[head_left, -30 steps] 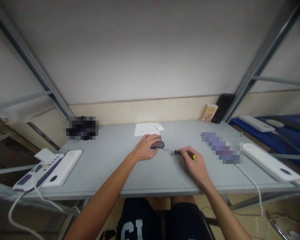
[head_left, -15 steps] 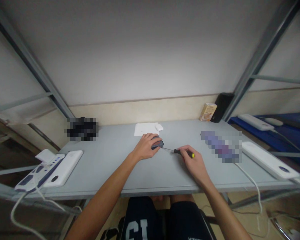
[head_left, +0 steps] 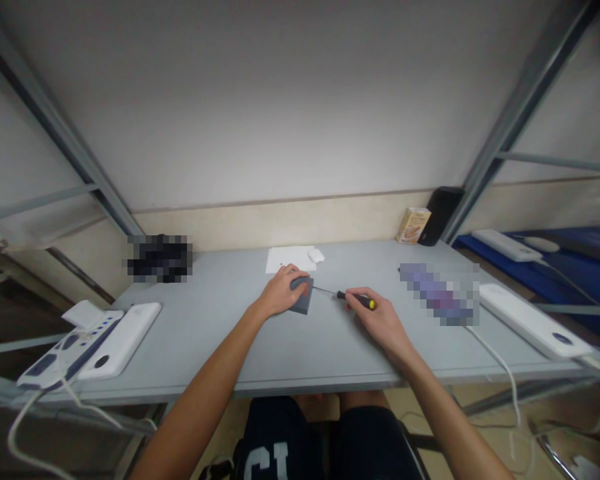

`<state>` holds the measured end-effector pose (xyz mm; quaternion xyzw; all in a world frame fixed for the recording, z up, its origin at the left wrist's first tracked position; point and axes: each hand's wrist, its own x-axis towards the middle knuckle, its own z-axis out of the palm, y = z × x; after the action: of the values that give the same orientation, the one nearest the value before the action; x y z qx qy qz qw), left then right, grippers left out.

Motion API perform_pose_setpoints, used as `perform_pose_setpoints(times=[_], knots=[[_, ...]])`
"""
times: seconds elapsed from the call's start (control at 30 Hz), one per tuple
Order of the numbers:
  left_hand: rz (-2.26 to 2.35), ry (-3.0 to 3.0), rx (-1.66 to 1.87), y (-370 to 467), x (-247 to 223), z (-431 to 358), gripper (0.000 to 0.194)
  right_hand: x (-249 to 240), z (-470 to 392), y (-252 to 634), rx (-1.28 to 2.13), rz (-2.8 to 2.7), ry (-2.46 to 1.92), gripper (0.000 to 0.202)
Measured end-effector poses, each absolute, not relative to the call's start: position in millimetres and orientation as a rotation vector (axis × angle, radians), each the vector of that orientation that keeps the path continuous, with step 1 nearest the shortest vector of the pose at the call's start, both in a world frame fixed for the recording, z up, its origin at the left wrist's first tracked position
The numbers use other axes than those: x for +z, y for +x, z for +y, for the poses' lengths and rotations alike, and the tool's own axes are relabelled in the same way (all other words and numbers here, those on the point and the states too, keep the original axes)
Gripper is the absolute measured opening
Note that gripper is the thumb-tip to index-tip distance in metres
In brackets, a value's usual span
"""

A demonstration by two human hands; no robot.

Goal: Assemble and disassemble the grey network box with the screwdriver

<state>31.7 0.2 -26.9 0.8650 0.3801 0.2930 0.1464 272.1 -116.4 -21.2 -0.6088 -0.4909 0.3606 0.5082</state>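
Note:
My left hand (head_left: 280,291) is curled over a dark grey boxy object (head_left: 301,305) near the middle of the desk. The fingers cover its upper left part, so its exact kind is unclear. Between the fingers of my right hand (head_left: 377,312) is a screwdriver (head_left: 364,301) with a dark handle and a yellow end. Its thin shaft points left, and the tip is at the right edge of the grey object. Whether tip and object touch I cannot tell.
White paper (head_left: 280,259) and a small white case (head_left: 316,255) lie behind my left hand. White power strips (head_left: 123,347) sit at left, another (head_left: 535,323) at right. A yellow box (head_left: 413,225) and a black speaker-like object (head_left: 443,212) stand at the back right.
The grey object has been turned in my left hand, and a flat rectangular face now shows. My right hand and the screwdriver have shifted slightly left and up.

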Motion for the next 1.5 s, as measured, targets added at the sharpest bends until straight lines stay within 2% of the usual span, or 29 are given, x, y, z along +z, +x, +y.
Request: perform_pose_setpoints(times=[0.1,0.23,0.43,0.7,1.07,1.5], knots=[[1.074,2.463,0.833,32,-30,1,0.022,-16,-100,278,1.007,-1.104,-1.409,0.053],[1.091,2.411,0.814,33,-28,-2,0.020,-7,-59,282,0.983,-1.072,-1.422,0.049],[1.034,2.354,0.771,33,-24,-1,0.022,-10,-11,276,0.773,-1.069,-1.514,0.031],[1.032,2.361,0.776,31,-26,2,0.023,-29,-23,275,0.725,-1.012,-1.484,0.025],[1.030,2.314,0.778,31,-26,2,0.023,-29,-26,274,0.791,-0.976,-1.439,0.015],[1.175,2.297,0.700,32,-33,5,0.023,-26,-22,277,1.016,-0.957,-1.391,0.026]])
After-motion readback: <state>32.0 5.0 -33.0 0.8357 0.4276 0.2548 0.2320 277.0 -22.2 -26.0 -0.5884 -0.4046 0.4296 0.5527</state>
